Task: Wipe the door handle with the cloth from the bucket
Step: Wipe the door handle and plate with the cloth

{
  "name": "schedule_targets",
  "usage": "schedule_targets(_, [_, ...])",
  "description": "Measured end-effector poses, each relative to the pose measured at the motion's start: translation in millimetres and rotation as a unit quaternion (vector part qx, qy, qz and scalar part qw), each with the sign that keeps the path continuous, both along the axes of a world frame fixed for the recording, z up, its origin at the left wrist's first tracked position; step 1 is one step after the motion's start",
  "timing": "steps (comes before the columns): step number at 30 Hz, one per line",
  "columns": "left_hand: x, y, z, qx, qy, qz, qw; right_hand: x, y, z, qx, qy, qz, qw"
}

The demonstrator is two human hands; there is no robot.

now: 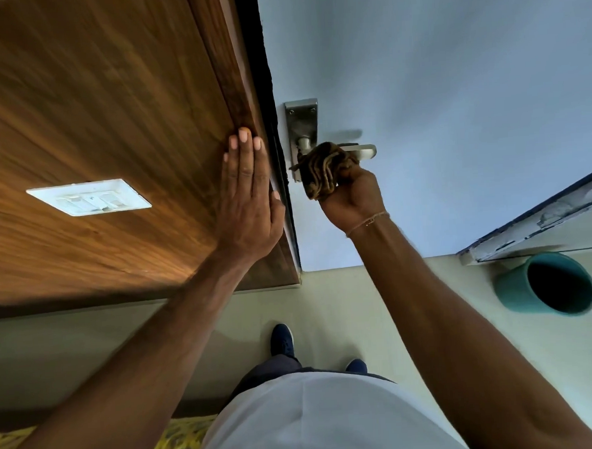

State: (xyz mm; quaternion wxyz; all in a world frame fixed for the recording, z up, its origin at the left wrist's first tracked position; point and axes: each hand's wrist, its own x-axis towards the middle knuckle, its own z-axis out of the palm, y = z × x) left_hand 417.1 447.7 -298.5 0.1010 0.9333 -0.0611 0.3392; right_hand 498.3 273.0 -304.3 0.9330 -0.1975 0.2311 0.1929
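The brown cloth [324, 169] is bunched inside the curled fingers [348, 173] of the right hand [353, 195], which grips it and presses it up against the door handle [359, 151]. The cloth covers the inner part of the lever, next to the round neck, while the pale far end of the lever pokes out past the fingers to the right. The metal backplate [302, 121] runs above and just left of the fingers, screwed to the pale blue door [452, 96]. How much of the lever the cloth wraps is hard to tell, since the bunched fabric hides it.

The right arm reaches straight forward and up, wrist slightly bent, with a thin thread bracelet [370, 222] round it.

The left hand [248, 199] lies flat with fingers straight and together, palm pressed on the wooden panel [92, 97] beside the door edge, holding nothing; its fingertips reach level with the handle's neck. A white switch plate [89, 197] sits well left of that hand.

Down to the right of the wiping hand, well apart, the teal bucket [517, 291] stands on the floor [360, 306], near the person's dark shoes [281, 340]
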Motion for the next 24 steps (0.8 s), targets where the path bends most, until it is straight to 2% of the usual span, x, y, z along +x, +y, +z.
schedule_targets(2, [-1,1,1,0.002,-0.003,-0.004,1.0,-1,9,2,0.034,0.011,0.003,0.999])
schedule_targets(4, [-1,2,2,0.004,-0.005,-0.006,1.0,-4,20,5,0.006,0.011,0.009,1.0])
schedule_targets(7, [-1,-1,2,0.001,-0.002,-0.001,1.0,-7,27,7,-0.086,-0.004,-0.003,0.996])
schedule_targets(11, [0,-3,1,-0.007,0.005,0.005,1.0,-8,22,3,-0.244,-0.051,0.008,0.968])
schedule_targets(13, [-1,-1,2,-0.007,0.008,-0.003,1.0,-6,16,-1,-0.223,-0.048,0.002,0.974])
schedule_targets(16, [-2,6,4,0.001,0.014,-0.018,1.0,-1,13,0,-0.104,-0.038,-0.002,0.994])
schedule_targets(19, [-3,9,5,0.009,0.023,-0.023,0.999,-1,20,-4,-0.08,-0.031,-0.007,0.996])
schedule_targets(21, [-3,8,5,0.009,0.026,-0.02,0.999,-3,26,-7,-0.127,-0.05,0.002,0.991])
schedule_targets(24, [-4,6,5,0.004,0.025,-0.015,1.0,-7,35,-11,-0.252,-0.081,0.021,0.964])
